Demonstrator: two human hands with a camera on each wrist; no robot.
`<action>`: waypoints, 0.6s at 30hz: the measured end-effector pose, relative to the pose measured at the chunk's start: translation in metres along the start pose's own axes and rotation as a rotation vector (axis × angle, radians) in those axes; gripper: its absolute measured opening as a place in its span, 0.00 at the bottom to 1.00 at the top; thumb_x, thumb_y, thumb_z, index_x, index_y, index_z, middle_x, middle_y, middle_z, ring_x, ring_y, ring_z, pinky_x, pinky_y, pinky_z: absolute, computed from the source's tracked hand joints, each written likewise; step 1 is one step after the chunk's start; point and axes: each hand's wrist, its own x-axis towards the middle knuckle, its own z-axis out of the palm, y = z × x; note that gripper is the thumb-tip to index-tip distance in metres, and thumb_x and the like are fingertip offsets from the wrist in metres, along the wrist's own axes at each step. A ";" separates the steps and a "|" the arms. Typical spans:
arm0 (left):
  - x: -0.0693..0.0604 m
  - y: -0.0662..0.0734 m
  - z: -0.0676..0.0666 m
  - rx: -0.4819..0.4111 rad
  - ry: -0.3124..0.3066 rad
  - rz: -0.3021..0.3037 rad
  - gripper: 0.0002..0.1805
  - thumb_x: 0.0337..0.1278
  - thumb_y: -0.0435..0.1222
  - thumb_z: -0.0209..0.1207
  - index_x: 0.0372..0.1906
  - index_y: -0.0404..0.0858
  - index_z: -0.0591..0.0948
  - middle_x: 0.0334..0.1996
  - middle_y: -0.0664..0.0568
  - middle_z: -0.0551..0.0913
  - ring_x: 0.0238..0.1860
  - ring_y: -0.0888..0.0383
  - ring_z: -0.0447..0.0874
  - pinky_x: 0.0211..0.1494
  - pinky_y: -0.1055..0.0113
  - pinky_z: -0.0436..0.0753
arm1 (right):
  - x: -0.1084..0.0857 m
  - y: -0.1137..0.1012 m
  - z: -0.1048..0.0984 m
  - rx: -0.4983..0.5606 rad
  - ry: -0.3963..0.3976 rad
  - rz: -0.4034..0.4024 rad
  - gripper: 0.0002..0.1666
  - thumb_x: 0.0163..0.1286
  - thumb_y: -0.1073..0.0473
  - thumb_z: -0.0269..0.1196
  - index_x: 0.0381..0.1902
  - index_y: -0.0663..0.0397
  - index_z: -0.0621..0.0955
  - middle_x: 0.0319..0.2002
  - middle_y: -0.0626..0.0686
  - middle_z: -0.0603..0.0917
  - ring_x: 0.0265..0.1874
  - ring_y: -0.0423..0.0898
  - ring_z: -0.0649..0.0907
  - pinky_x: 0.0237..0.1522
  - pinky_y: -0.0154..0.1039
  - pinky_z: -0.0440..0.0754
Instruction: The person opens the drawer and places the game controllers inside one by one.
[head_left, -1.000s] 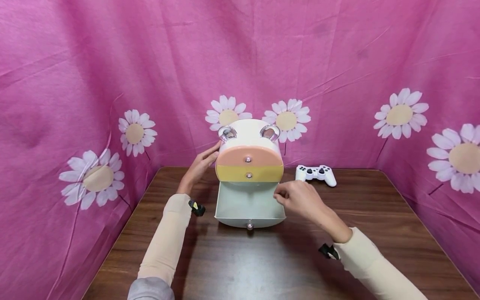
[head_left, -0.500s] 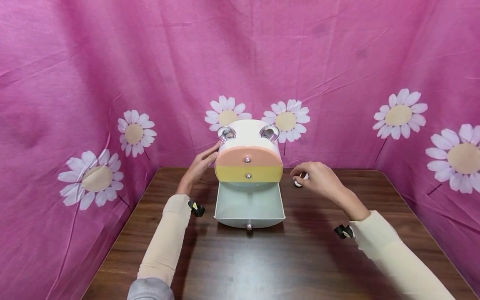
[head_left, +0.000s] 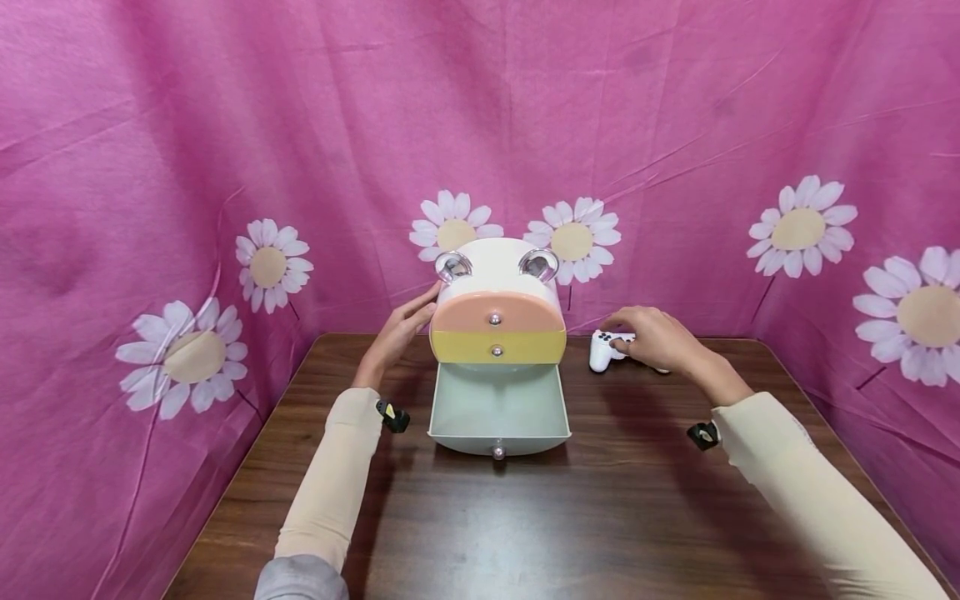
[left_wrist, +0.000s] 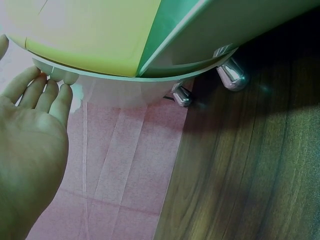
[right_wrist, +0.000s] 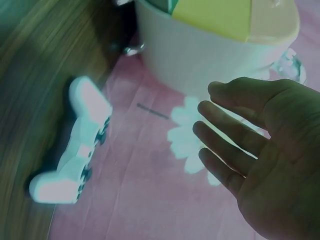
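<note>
A small drawer cabinet [head_left: 498, 262] with a white body stands mid-table. Its orange drawer [head_left: 465, 315] and yellow drawer [head_left: 457, 347] are closed, while the pale green bottom drawer [head_left: 498, 404] is pulled out and holds nothing visible. With straight fingertips, my left hand [head_left: 395, 340] rests against the cabinet's left side; the left wrist view shows the palm facing it. My right hand [head_left: 660, 340] hovers over a white game controller [head_left: 600, 354], fingers loosely bent and apart from it in the right wrist view. In the head view the hand hides the controller's right part.
The brown wooden table [head_left: 480, 525] runs up to a pink cloth [head_left: 480, 108] with printed daisies behind and at both sides. Two silver ring-like ornaments [head_left: 538, 265] stick out from the cabinet's upper front. Short metal feet [left_wrist: 232, 75] hold the cabinet off the table.
My right hand has moved away from the open drawer's right edge, rightward and back, to above the controller. My left hand, the cabinet and its drawers have stayed put.
</note>
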 end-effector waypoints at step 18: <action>0.001 -0.003 -0.002 0.024 0.001 0.011 0.30 0.85 0.42 0.52 0.84 0.47 0.65 0.85 0.57 0.60 0.86 0.57 0.53 0.89 0.53 0.57 | 0.020 0.050 0.005 -0.005 -0.121 0.060 0.22 0.64 0.68 0.69 0.57 0.65 0.86 0.55 0.66 0.89 0.58 0.69 0.85 0.60 0.67 0.83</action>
